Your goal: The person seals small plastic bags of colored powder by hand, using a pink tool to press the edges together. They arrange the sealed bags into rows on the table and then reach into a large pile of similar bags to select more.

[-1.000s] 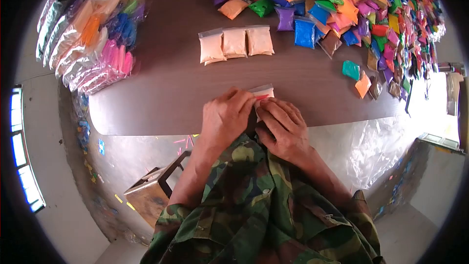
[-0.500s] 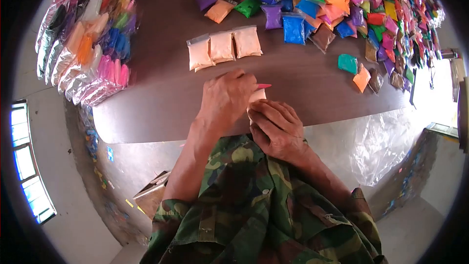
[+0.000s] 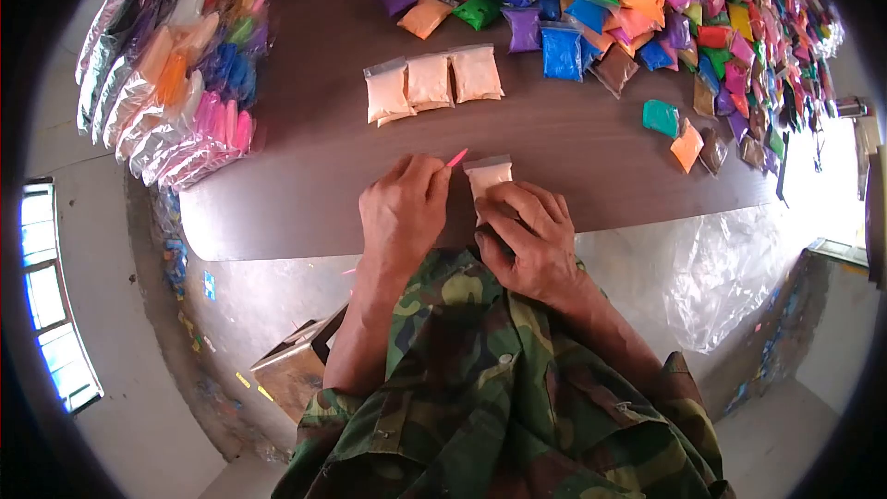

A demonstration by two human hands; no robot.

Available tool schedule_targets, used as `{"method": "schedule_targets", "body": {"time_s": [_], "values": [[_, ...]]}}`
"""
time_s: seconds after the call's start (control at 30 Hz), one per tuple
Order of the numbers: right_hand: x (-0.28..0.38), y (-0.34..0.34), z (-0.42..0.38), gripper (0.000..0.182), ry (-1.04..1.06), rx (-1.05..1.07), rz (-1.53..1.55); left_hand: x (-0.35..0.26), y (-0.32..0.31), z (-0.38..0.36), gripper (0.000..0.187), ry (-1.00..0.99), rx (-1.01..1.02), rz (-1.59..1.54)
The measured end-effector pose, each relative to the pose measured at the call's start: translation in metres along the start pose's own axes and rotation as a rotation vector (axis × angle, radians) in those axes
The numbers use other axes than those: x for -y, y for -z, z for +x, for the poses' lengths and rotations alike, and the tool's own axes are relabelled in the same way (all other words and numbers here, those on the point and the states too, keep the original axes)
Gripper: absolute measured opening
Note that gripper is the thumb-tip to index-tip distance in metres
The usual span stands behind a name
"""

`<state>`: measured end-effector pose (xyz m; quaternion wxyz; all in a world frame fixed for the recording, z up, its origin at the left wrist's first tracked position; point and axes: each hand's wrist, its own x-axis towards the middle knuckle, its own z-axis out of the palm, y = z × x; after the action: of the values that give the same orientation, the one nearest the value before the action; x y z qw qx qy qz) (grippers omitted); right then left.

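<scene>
My left hand is closed round a slim pink plastic stick, whose pointed tip sticks out past the fingers toward the upper right. Just right of it, my right hand grips a small clear zip bag of peach-coloured clay-like stuff near the table's front edge. Its fingers cover the lower part of the bag, while the seal end shows at the top. The stick and the bag are apart. Farther back, several similar peach bags lie side by side in a row, partly overlapping.
A big heap of small coloured bags covers the back right of the brown table. At the left lie long clear packs of coloured pieces. A few loose bags lie front right. Below stands a box on the floor.
My left hand has drawn back left and down from the bag with the pink stick, uncovering the bag's top. My right hand stays on the bag. The view has shifted slightly.
</scene>
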<state>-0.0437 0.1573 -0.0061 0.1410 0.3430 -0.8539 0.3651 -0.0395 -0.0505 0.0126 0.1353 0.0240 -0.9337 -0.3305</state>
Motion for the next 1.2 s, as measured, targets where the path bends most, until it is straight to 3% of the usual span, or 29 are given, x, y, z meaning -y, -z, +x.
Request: {"method": "schedule_targets", "body": {"time_s": [0.43, 0.6, 0.8, 0.9, 1.0, 1.2], "values": [[-0.009, 0.016, 0.018, 0.03, -0.011, 0.048, 0.011, -0.027, 0.008, -0.046, 0.007, 0.179, -0.032, -0.3], [-0.008, 0.003, 0.012, 0.03, -0.034, -0.076, -0.015, -0.022, -0.012, -0.057, 0.007, 0.092, -0.047, -0.201], [-0.005, -0.004, 0.011, 0.032, -0.068, -0.123, -0.029, -0.005, 0.008, -0.045, 0.008, 0.14, -0.055, 0.008], [-0.005, -0.003, 0.011, 0.031, -0.073, -0.125, -0.005, -0.015, 0.013, -0.044, 0.008, 0.229, -0.035, -0.176], [-0.006, -0.003, 0.012, 0.03, -0.052, -0.13, -0.023, -0.024, -0.007, -0.052, 0.009, 0.084, -0.051, -0.248], [-0.005, -0.003, 0.01, 0.034, -0.059, -0.126, -0.031, -0.003, -0.003, -0.047, 0.009, 0.13, -0.113, -0.01]]}}
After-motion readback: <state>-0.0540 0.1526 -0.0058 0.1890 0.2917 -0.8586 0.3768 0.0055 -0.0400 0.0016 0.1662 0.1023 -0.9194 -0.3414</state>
